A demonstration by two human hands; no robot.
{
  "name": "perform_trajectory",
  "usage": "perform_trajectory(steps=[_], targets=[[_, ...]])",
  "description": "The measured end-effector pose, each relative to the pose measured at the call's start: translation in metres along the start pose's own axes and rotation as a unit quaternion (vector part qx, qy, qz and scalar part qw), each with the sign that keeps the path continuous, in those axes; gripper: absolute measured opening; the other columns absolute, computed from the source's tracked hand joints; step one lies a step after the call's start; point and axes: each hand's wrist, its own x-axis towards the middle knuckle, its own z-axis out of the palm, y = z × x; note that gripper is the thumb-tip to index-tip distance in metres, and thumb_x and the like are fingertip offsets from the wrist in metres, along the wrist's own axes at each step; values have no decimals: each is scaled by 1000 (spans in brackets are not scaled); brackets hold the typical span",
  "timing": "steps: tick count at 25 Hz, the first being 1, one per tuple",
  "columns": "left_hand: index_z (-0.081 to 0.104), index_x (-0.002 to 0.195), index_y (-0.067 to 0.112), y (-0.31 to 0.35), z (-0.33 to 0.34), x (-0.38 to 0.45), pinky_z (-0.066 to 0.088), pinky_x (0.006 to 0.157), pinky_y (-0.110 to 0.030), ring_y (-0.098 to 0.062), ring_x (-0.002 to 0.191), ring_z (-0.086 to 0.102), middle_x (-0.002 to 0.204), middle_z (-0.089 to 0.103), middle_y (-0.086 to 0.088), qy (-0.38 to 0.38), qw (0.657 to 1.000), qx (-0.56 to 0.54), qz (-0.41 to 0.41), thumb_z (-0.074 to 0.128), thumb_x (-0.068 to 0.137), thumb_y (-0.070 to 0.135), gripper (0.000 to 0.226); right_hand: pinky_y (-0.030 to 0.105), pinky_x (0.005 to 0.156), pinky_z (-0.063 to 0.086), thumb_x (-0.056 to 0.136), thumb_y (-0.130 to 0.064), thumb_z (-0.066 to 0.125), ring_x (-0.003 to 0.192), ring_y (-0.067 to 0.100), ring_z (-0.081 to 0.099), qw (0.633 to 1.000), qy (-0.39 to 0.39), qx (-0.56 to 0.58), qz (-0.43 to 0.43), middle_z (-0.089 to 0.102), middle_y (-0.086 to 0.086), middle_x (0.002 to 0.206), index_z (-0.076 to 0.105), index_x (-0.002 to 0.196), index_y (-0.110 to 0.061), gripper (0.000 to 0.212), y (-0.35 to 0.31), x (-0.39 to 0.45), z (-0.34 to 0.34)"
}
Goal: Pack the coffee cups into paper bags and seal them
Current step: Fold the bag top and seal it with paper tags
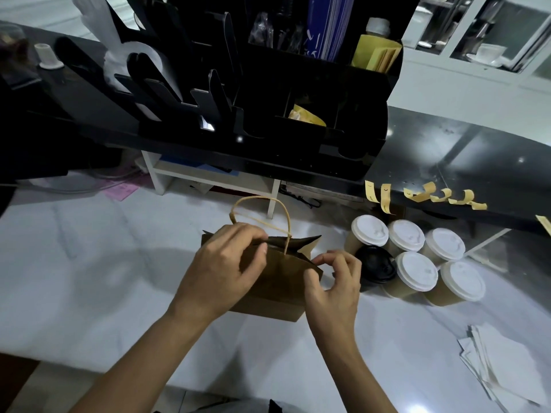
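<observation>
A brown paper bag point(277, 281) with twisted paper handles point(262, 210) stands upright on the white counter in front of me. My left hand point(226, 269) pinches the bag's top edge at the left, near a handle. My right hand point(334, 281) grips the right corner of the bag's mouth with thumb and fingers. The inside of the bag is hidden. To the right stand several paper coffee cups with white lids point(417, 269) and one with a black lid point(377, 268). Yellow sticker strips point(423, 195) hang from the edge of the dark shelf above the cups.
A black organizer point(268, 114) with dividers and supplies fills the raised dark shelf point(447, 150) behind the bag. A stack of white napkins point(504, 365) lies at the right front of the counter point(89, 263). A white rack point(208, 180) stands under the shelf.
</observation>
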Motion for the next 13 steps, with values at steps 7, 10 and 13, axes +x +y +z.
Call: perform_trajectory(steps=[7,10,13], targets=[[28,156,32,8,23,8,39,109,-28,-7,140,40,152,45,8,-101,993,-19,-59,51,102,26,58,27,86,47,80,-13,67,108,11,56,998,-24,0,-49,53,-15,106,71,90,-25,16,12,3,-5],[16,153,43,6,32,11,38,102,-25,-8,138,38,146,45,10,-150,984,-16,-90,62,96,34,74,25,88,47,83,-12,71,114,10,54,996,-46,-10,-70,54,-15,112,74,92,-23,15,17,6,-10],[25,143,45,6,41,18,41,99,-26,-10,129,44,132,52,13,-154,983,-7,-103,69,90,38,69,30,96,47,85,-16,74,125,9,50,994,-74,-15,-76,53,-16,124,73,93,-29,15,21,10,-16]])
